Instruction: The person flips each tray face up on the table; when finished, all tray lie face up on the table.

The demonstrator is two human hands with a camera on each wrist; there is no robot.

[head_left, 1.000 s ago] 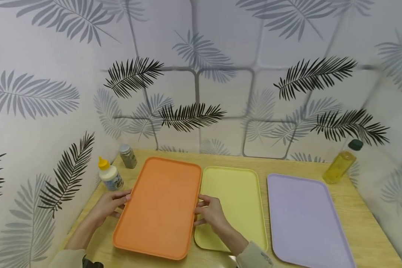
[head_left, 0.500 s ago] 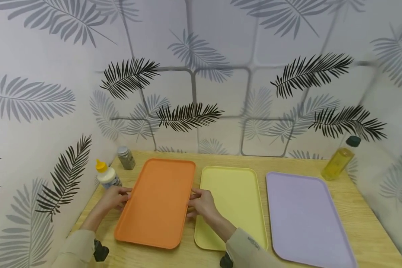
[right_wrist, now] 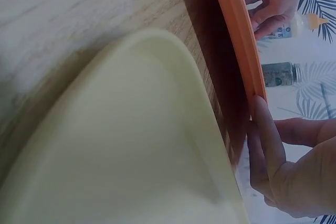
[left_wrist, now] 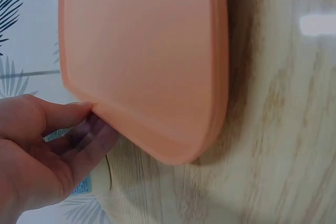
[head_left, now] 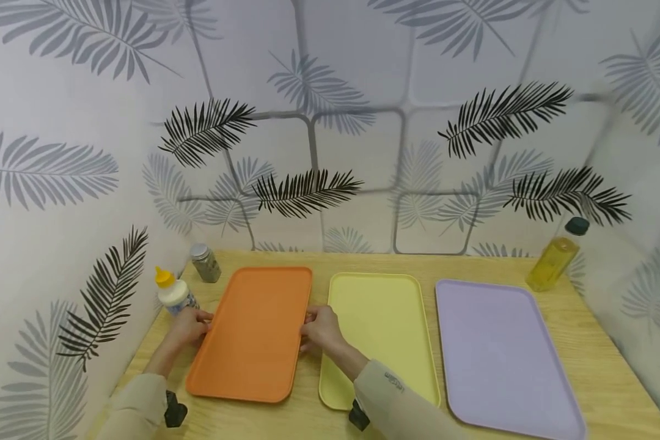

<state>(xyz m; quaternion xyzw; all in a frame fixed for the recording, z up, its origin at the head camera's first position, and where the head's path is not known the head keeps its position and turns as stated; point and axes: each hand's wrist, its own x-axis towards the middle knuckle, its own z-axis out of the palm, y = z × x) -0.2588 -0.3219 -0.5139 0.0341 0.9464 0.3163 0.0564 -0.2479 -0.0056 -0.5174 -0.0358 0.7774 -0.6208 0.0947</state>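
Note:
Both hands hold an orange tray [head_left: 250, 336] by its long sides, at the left of the table in the head view. The left hand [head_left: 187, 327] pinches the left rim; the left wrist view shows its thumb [left_wrist: 71, 115] on the edge and the other fingers curled under it. On the opposite side, the right hand [head_left: 321, 328] grips the rim, its fingers [right_wrist: 268, 135] against the orange edge in the right wrist view. A dark shadow lies under the tray there, with its edge raised off the wood. Beside it lies a yellow tray [head_left: 382, 318], partly behind the right forearm.
A purple tray [head_left: 495, 348] lies on the wooden table [head_left: 374, 261] to the right. A yellow-capped white bottle [head_left: 176, 294] and a grey-lidded jar [head_left: 206, 264] stand back left. At the back right is a bottle of yellow liquid [head_left: 552, 264]. Patterned walls enclose the table.
The orange tray has come down toward the table and slid slightly left, away from the yellow tray, with both hands still holding its sides. The other trays and bottles stay in place.

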